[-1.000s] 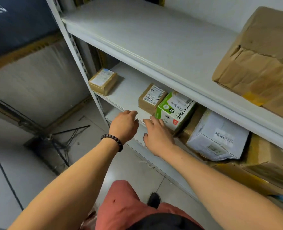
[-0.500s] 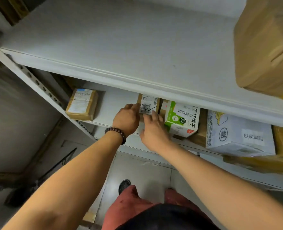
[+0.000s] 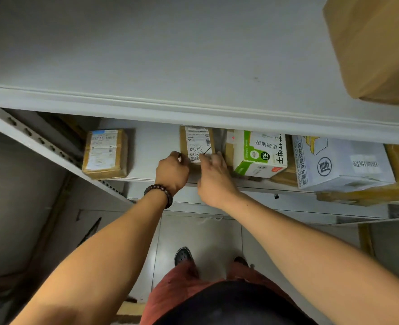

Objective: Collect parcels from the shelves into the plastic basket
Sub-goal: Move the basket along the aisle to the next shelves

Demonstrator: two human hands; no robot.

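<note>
Left hand (image 3: 172,170), dark bead bracelet (image 3: 159,193) at the wrist, fingers curled round the near left edge of a small brown cardboard parcel (image 3: 197,143) with a white, handwritten-on label. Right hand (image 3: 214,177) at the parcel's near right corner, fingertips on the label; clasping or merely touching, cannot tell. Parcel flat on the white metal middle shelf (image 3: 151,160), close to its front lip, under the overhang of the white upper shelf (image 3: 170,55). To its left, well apart, a brown taped cardboard parcel (image 3: 104,153) with a printed label. Near on its right, a green and white printed carton (image 3: 259,153), then a white cardboard box with blue print (image 3: 341,163). On the upper shelf, far right, a large brown cardboard box (image 3: 376,48). Below, grey tiled floor (image 3: 200,233), red shorts (image 3: 177,285), a dark shoe (image 3: 183,255).
</note>
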